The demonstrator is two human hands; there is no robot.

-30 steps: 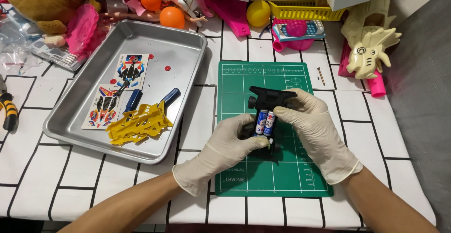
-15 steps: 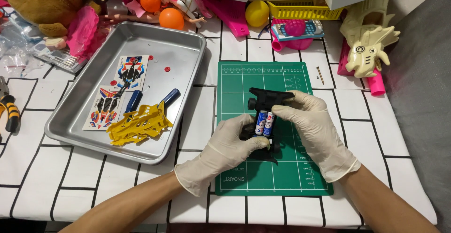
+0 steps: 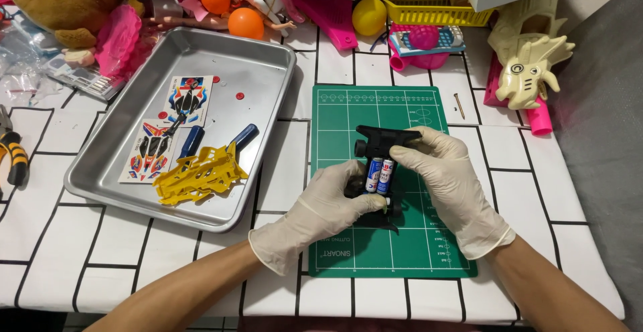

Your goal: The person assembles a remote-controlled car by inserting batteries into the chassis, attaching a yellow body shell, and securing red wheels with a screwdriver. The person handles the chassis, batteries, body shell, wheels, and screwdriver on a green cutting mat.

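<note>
Both gloved hands, left hand (image 3: 321,206) and right hand (image 3: 447,181), grasp the black toy car chassis (image 3: 379,146) above the green mat (image 3: 395,251); uneven squeezing could pop the two batteries (image 3: 379,175) loose.

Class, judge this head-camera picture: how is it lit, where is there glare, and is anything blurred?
Head view: even, soft overhead light with faint shadows under both hands; mild sheen on the metal tray; left hand, right hand and the black toy chassis with batteries are sharp; straight table lines bow slightly near the edges.

Chassis (image 3: 382,171) underside (glove-covered) hidden
</note>
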